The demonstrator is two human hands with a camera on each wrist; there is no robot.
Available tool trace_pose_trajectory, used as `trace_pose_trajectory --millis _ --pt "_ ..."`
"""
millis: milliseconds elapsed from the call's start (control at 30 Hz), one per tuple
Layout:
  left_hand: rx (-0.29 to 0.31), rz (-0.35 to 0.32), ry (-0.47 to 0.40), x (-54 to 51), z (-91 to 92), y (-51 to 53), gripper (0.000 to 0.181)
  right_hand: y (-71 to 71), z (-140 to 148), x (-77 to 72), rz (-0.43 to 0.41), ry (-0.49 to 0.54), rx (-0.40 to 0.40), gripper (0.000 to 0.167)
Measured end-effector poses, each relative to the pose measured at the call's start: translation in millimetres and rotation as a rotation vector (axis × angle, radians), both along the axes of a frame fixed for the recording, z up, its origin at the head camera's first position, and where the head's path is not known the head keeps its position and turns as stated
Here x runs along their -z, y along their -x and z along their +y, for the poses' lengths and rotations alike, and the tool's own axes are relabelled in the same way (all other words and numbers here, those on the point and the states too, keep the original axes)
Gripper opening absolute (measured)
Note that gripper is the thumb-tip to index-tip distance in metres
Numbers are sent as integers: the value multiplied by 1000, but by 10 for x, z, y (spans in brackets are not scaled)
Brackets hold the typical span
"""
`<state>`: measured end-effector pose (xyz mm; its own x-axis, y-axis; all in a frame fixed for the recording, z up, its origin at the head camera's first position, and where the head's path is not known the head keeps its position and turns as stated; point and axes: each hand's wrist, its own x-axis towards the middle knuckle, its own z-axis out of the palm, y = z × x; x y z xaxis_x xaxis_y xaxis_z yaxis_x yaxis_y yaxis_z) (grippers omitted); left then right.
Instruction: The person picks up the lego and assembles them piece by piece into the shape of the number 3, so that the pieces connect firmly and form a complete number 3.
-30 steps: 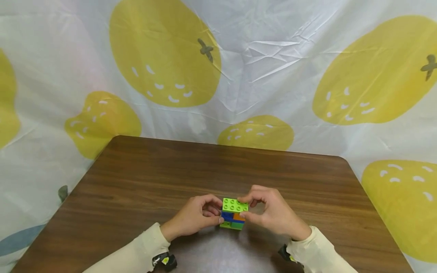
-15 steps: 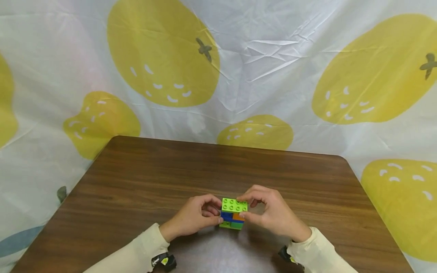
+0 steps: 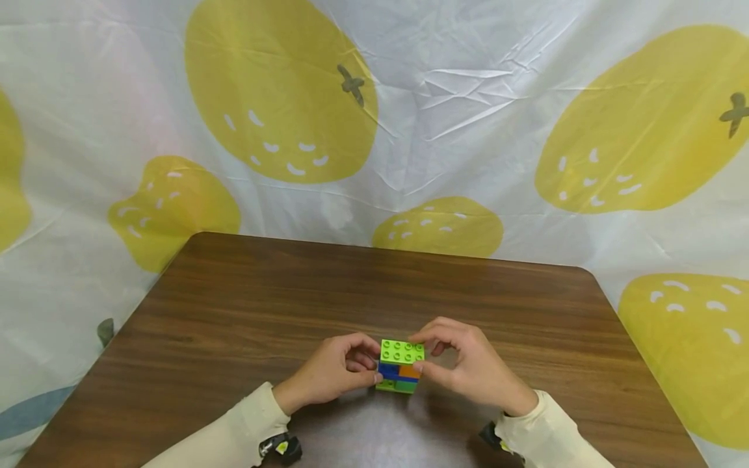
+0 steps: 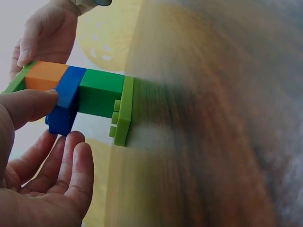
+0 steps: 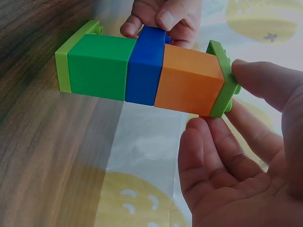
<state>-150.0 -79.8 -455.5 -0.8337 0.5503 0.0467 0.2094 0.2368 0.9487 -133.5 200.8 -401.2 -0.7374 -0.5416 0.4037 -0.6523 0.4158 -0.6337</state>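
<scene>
A small tower of toy building bricks stands upright on the table in front of me. A flat lime-green studded plate point(image 3: 399, 352) tops it. Below come an orange brick point(image 5: 189, 78), a blue brick point(image 5: 146, 66), a green brick point(image 5: 99, 66) and a second lime plate point(image 4: 125, 111) at the bottom. My left hand point(image 3: 330, 369) pinches the blue brick between thumb and fingers at its left side. At the right, my right hand point(image 3: 471, 364) has thumb and fingers at opposite edges of the top plate, pinching it near the corner.
The dark brown wooden table point(image 3: 246, 312) has rounded far corners. Behind it hangs a white cloth point(image 3: 328, 214) printed with yellow fruit. Cream sleeves and black wrist straps cover my wrists.
The right hand's fingertips have shifted very slightly to the right along the top plate. The left hand and the brick tower stay practically in place.
</scene>
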Motion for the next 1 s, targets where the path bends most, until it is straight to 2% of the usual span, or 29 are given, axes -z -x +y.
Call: trace_pose_trajectory --millis 133,300,667,1000 --pt "-2 1 -1 -1 3 -3 36 -14 11 19 -22 19 -4 31" --pt "-4 -2 -2 -3 4 -8 36 -40 26 71 -90 56 -7 33" --pt "-5 3 -8 -3 13 -18 37 -82 56 222 -175 93 -1 44" --pt "-6 -3 -13 10 7 -27 37 -79 66 346 -257 143 -9 42"
